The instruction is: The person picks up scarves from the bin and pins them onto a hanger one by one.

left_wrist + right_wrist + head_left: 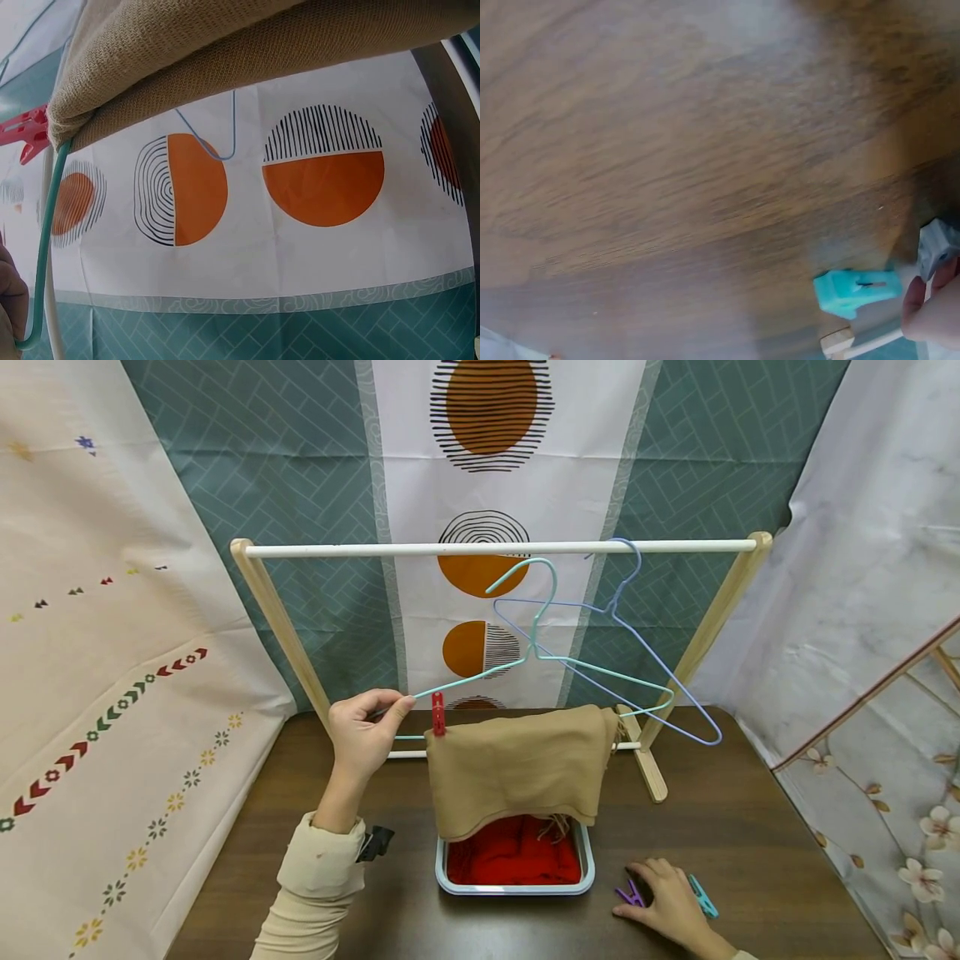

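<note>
Low at the front, the person's right hand (667, 897) is down by the wooden table (405, 931), thumb and fingers on either side of a purple clip (632, 893); whether they pinch it, one cannot tell. Just beside that hand, on the other side, lies a turquoise clip (702, 896).

Farther forward and raised, the left hand (363, 731) pinches one end of a mint hanger (535, 635) between thumb and fingers. Over the lower bar of this hanger a tan cloth (517, 768) hangs folded, with a red clip (438, 714) at its upper left corner. Below the cloth, a tray (517, 890) on the table holds red fabric (517, 860).

Beyond stands a rack with a white rod (322, 551). The mint hanger's hook is apart from the rod; a blue hanger (627, 581) hangs on it, towards the right. A patterned backdrop (405, 485) fills the rear.
</note>
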Tool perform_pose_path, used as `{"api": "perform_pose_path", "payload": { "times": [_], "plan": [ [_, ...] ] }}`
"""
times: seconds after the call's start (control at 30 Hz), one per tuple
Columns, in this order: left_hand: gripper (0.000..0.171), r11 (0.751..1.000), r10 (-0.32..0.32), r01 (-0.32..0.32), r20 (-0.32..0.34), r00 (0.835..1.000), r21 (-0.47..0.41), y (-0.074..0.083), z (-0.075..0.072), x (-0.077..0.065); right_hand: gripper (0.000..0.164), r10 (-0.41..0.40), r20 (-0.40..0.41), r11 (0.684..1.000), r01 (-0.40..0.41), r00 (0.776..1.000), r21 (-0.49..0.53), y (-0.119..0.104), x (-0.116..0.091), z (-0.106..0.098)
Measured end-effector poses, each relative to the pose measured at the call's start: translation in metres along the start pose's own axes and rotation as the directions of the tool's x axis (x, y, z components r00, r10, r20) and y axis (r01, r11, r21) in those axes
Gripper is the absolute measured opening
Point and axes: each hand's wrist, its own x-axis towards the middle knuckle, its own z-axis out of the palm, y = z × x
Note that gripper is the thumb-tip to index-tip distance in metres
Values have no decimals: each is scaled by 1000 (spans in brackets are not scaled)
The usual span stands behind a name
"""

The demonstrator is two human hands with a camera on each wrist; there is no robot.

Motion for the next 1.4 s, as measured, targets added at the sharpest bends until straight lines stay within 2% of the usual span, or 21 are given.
{"api": "perform_pose_path", "payload": {
  "times": [0.17,0.3,0.47,0.63,0.77,0.9,1.17,1.27,1.4],
  "plan": [
    [11,1000,-4,4,-6,1000,10,0,-1,-1,45,11,-15,1000,-11,1000,7,-3,2,3],
    [11,1000,-14,14,-1,1000,3,-1,-1,-2,33,49,-31,996,-47,998,69,-7,7,2],
    [13,1000,-14,14,3,1000,-9,-2,0,-3,32,106,-57,980,-94,993,176,-13,18,-5],
    [15,1000,-23,23,-3,1000,4,-3,-1,-4,33,110,-74,961,-87,991,263,-18,34,-17],
    [13,1000,-18,18,-3,1000,2,-4,-1,-3,31,114,-82,934,-79,990,348,-22,48,-30],
    [12,1000,-13,13,5,1000,1,-3,-3,-2,33,99,-133,905,-33,986,425,-33,68,-54],
    [12,1000,-1,1,30,1000,-12,-3,-5,0,39,79,-242,844,65,967,533,-36,106,-94],
    [12,1000,4,-4,41,999,-12,-2,-5,0,42,35,-280,832,127,959,540,-39,120,-113],
    [12,1000,4,-4,39,999,-8,-2,-5,1,45,-30,-316,799,213,948,563,-43,137,-137]
  ]
}}
